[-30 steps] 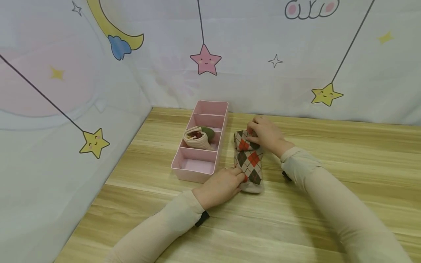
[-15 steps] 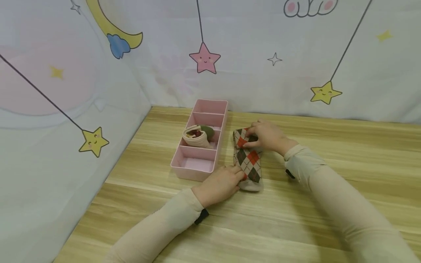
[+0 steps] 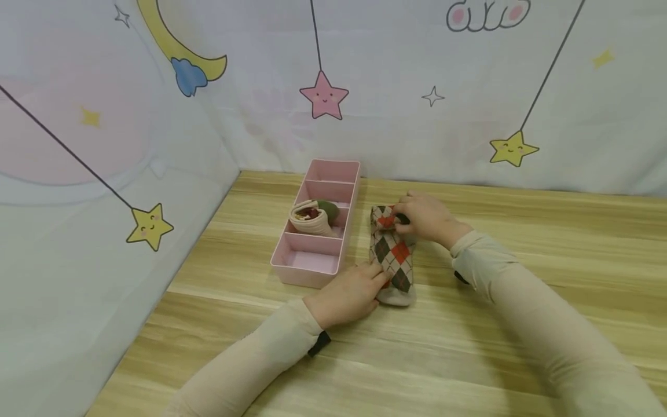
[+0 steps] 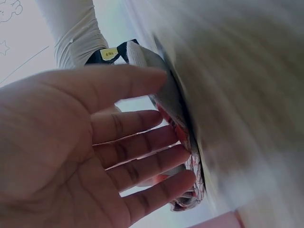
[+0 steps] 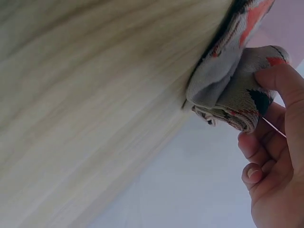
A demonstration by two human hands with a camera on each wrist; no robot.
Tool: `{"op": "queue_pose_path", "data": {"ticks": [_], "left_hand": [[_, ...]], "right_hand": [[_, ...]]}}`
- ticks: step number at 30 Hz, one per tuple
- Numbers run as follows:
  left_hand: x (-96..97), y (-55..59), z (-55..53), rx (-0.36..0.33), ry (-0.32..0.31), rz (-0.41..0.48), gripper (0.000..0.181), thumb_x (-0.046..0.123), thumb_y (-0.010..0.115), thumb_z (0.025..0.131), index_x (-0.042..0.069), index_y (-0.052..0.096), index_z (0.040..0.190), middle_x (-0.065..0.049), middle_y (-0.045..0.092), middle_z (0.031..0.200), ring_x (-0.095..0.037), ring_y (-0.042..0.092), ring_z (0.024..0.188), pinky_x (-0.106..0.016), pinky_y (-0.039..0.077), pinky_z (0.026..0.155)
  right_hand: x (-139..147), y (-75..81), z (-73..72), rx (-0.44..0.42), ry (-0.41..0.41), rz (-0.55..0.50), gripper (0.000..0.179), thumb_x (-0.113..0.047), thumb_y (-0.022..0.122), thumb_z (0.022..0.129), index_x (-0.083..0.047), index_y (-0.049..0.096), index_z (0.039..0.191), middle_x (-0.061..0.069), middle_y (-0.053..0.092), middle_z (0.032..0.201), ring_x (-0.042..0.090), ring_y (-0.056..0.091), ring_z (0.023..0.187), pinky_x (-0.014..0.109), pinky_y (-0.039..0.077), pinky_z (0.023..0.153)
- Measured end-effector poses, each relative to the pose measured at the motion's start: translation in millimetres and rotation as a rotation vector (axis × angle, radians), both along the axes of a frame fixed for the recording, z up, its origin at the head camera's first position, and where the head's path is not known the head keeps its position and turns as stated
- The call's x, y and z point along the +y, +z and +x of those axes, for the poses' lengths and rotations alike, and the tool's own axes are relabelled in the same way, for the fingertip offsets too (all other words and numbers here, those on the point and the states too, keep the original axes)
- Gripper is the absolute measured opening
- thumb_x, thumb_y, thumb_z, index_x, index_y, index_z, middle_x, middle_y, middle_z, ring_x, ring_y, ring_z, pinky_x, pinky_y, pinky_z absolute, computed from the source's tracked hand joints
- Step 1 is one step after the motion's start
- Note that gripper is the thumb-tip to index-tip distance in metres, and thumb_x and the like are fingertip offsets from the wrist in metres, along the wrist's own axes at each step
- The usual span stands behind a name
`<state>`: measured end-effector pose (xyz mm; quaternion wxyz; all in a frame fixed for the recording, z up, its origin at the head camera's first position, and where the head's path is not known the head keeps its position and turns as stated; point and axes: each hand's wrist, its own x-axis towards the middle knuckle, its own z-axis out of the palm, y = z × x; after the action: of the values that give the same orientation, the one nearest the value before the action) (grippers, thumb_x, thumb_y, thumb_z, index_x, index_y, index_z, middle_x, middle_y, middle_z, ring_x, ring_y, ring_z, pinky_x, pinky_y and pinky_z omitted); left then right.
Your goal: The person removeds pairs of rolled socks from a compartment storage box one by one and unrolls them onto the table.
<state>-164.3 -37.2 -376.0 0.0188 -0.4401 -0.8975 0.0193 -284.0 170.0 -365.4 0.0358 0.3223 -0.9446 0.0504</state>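
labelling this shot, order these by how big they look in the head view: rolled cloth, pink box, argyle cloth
Largest to smallest:
Pink box
Argyle cloth, though partly covered
Rolled cloth

Narrow gap between pink box (image 3: 299,277) and argyle sock (image 3: 392,250), left hand (image 3: 345,296) across front.

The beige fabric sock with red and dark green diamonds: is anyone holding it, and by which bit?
The right hand pinches the sock by its folded far end. The left hand just touches it near the closer end.
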Motion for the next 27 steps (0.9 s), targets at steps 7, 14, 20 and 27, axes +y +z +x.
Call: {"op": "queue_pose_path", "data": {"ticks": [7,14,20,27], "left_hand": [[-2.1,0.1,2.9,-0.047,-0.021,0.011,0.043,0.023,0.067,0.083,0.007,0.059,0.122,-0.005,0.057,0.114,-0.019,0.055,0.107,-0.033,0.049,0.091],[-3.8,1.4,3.4,-0.076,-0.054,0.026,0.039,0.022,0.069,0.077,0.011,0.059,0.114,0.0,0.053,0.101,-0.015,0.048,0.093,-0.029,0.045,0.081],[-4.7,2.3,3.5,-0.068,-0.064,0.037,0.039,0.02,0.068,0.076,0.011,0.06,0.113,-0.001,0.053,0.104,-0.017,0.051,0.097,-0.032,0.047,0.087],[-3.8,3.0,3.7,-0.081,-0.06,0.017,0.039,0.022,0.069,0.078,0.011,0.059,0.114,0.0,0.053,0.103,-0.016,0.051,0.097,-0.031,0.046,0.085]], "right_hand": [[5.0,6.8,3.9,-0.042,-0.027,-0.055,0.025,-0.019,0.066,0.088,-0.003,0.07,0.106,0.013,0.07,0.108,0.03,0.064,0.104,0.046,0.032,0.114],[8.2,13.8,2.1,-0.048,-0.058,-0.096,0.021,-0.019,0.063,0.09,-0.003,0.07,0.102,0.012,0.068,0.097,0.028,0.058,0.091,0.046,0.048,0.087],[8.8,14.8,-7.9,-0.045,-0.118,-0.095,0.027,-0.022,0.061,0.093,-0.002,0.068,0.109,0.015,0.067,0.104,0.03,0.055,0.095,0.044,0.048,0.082],[7.0,9.9,-18.0,-0.012,-0.178,-0.107,0.027,-0.025,0.064,0.092,-0.004,0.068,0.108,0.014,0.066,0.108,0.031,0.055,0.099,0.044,0.047,0.088]]}}
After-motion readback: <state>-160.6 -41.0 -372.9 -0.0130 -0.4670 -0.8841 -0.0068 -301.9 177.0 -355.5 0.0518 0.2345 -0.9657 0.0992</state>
